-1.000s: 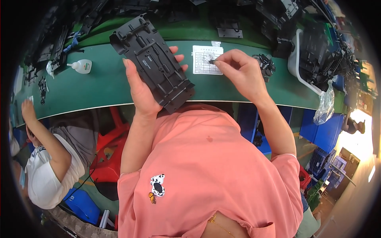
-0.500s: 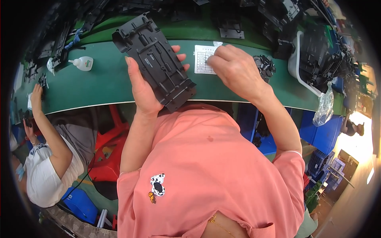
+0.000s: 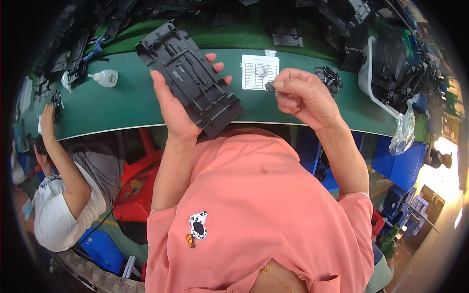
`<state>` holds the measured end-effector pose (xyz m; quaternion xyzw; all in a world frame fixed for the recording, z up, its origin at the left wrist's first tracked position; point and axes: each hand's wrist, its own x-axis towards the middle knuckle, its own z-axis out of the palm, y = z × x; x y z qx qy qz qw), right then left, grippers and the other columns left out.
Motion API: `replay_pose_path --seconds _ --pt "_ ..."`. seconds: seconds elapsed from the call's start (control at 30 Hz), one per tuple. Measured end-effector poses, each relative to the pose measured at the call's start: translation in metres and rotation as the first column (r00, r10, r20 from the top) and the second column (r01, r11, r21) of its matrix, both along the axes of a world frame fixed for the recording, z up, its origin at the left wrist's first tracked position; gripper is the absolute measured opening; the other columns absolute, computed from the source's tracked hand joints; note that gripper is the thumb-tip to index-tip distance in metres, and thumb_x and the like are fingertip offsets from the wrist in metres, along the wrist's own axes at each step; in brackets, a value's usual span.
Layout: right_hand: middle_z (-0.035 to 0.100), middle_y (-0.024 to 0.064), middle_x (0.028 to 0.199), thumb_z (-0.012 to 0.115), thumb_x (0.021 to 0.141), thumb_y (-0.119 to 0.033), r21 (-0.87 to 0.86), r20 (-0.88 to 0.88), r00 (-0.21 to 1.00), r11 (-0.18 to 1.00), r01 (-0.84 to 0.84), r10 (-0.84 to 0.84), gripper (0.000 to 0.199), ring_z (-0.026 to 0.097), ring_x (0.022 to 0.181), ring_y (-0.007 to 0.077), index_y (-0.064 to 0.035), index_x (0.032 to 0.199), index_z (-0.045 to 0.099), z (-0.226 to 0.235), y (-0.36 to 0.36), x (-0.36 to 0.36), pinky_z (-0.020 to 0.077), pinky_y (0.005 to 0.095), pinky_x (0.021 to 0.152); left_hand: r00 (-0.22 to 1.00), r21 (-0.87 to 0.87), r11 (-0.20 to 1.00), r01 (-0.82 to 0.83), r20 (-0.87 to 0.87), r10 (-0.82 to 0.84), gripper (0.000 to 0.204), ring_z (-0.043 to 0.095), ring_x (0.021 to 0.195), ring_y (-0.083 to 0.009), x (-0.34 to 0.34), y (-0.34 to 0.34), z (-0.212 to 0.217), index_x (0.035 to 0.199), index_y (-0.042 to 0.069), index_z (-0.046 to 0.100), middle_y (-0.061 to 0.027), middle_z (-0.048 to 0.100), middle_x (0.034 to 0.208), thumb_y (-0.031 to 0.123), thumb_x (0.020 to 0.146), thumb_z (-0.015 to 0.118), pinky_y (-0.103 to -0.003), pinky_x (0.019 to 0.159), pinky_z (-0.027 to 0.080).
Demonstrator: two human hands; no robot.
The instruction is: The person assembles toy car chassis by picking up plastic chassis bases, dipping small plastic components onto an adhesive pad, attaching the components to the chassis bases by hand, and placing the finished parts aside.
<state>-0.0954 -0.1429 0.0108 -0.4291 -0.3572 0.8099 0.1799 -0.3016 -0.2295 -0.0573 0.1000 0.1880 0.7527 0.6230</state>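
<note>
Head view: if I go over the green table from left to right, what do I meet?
White bottle, long black part in the left hand, paper sheet, pile of little black parts, white tub.

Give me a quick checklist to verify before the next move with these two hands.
1. Long black plastic panel held by left hand: ok.
2. Small flat black piece pinched in right hand: ok.
3. Panel's palm-side face visible: not ok, hidden.
4. Piece clear of white printed paper sheet: cannot tell, they overlap in view.
5. Heap of small black parts on green tabletop, beside right hand: ok.
</note>
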Motion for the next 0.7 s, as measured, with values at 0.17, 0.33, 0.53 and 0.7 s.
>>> replay_pose_path --seconds 0.17,0.33,0.53,0.7 --pt "0.049 -0.0018 0.066 0.064 0.082 -0.005 0.188 0.06 0.993 0.975 -0.114 0.105 0.008 0.04 0.056 0.0051 0.0018 0.085 0.061 0.012 -0.016 0.0 0.0292 0.0207 0.048 1.0 -0.102 0.995 -0.011 0.012 0.012 0.076 0.056 0.108 -0.0298 0.005 -0.003 0.017 0.135 0.003 0.036 -0.0197 0.05 0.126 0.064 0.091 0.027 -0.052 0.09 0.048" --pt "0.055 0.0037 0.071 0.069 0.073 0.002 0.928 0.26 0.96 0.247 -0.277 0.102 0.013 0.051 0.06 0.0115 -0.0025 0.084 0.067 0.023 -0.044 -0.012 0.0387 0.024 0.05 0.996 -0.145 0.988 -0.062 -0.073 0.051 0.074 0.061 0.094 -0.0253 0.011 0.003 0.04 0.121 0.0 0.047 -0.016 0.059 0.108 0.066 0.09 0.03 -0.038 0.08 0.054" --pt "0.052 0.0067 0.07 0.072 0.06 0.007 0.985 0.141 0.97 -0.131 -0.116 0.2 0.031 0.052 0.056 0.0183 0.0013 0.089 0.065 0.004 -0.052 -0.028 0.0399 0.0282 0.047 0.999 -0.348 0.936 0.051 0.019 -0.048 0.072 0.062 0.082 -0.0184 0.013 -0.005 0.068 0.112 0.001 0.056 -0.0104 0.063 0.093 0.066 0.088 0.037 -0.029 0.073 0.052" --pt "0.049 0.006 0.071 0.074 0.061 0.007 0.966 0.139 0.966 -0.246 -0.083 0.22 0.033 0.051 0.056 0.0189 0.0022 0.093 0.065 -0.001 -0.055 -0.033 0.0396 0.0289 0.047 0.996 -0.488 0.873 0.003 -0.076 -0.046 0.075 0.062 0.081 -0.0183 0.019 -0.006 0.081 0.111 0.002 0.056 -0.0102 0.063 0.093 0.07 0.086 0.035 -0.03 0.068 0.053"
